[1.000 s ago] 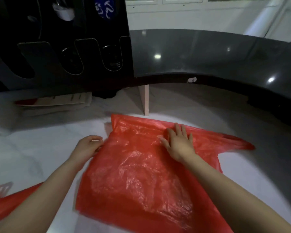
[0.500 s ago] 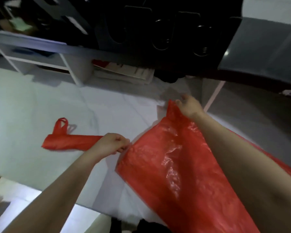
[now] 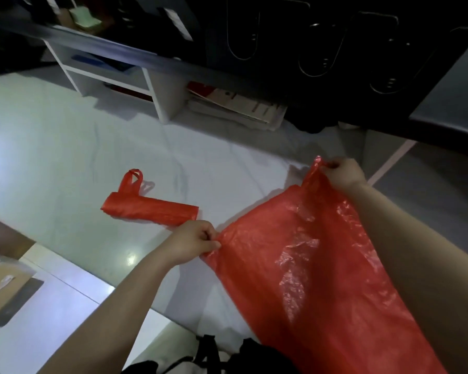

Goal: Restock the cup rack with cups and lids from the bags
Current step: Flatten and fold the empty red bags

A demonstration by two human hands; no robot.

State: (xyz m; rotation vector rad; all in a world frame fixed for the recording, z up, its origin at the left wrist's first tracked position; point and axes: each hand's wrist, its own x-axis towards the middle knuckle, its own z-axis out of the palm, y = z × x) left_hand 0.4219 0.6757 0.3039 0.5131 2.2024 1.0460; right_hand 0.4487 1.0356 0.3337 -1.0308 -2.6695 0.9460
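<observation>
R hand (image 3: 343, 172) off flat, onto red bag (image 3: 308, 265) corner

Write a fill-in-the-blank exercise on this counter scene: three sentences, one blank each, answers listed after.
1. The left hand and the right hand both pinch the large plastic bag, whose colour is ____.
2. The folded red bag lies on the white counter to the ____ of the large bag.
3. The folded bag is touched by ____ hand.

Missing words: red; left; neither.
</observation>
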